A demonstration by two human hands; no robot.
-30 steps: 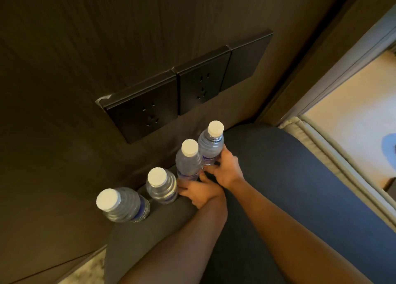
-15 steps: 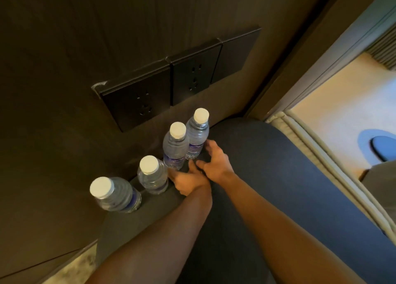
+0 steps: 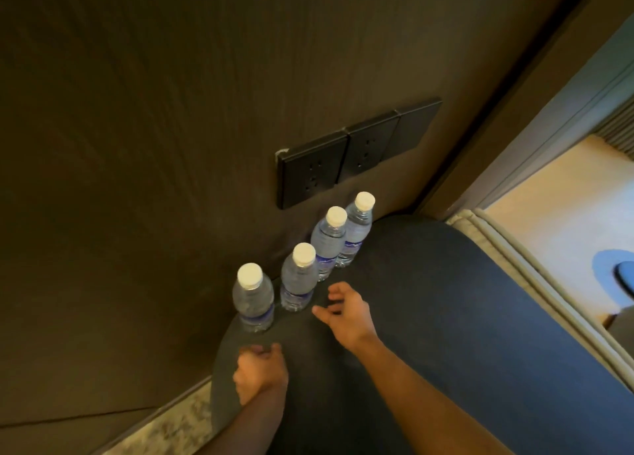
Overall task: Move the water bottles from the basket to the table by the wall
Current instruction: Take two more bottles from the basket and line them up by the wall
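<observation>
Four clear plastic water bottles point(image 3: 298, 276) with white caps stand upright in a row on the dark round table point(image 3: 429, 300), against the brown wall point(image 3: 154, 128) below black sockets point(image 3: 310, 176). The left hand point(image 3: 259, 374) hangs loosely curled, holding nothing. The right hand point(image 3: 346, 312) hovers just beside the bottles, fingers spread and empty.

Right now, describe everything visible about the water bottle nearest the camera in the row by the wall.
The nearest water bottle is small, clear, ribbed plastic with a white screw cap and a blue-and-white label band low on its body. It looks full and sealed. It stands upright at the near end of a four-bottle row, on the edge of the dark round table, close to the brown wall. Neither hand touches it; the left hand is just below it.
</observation>
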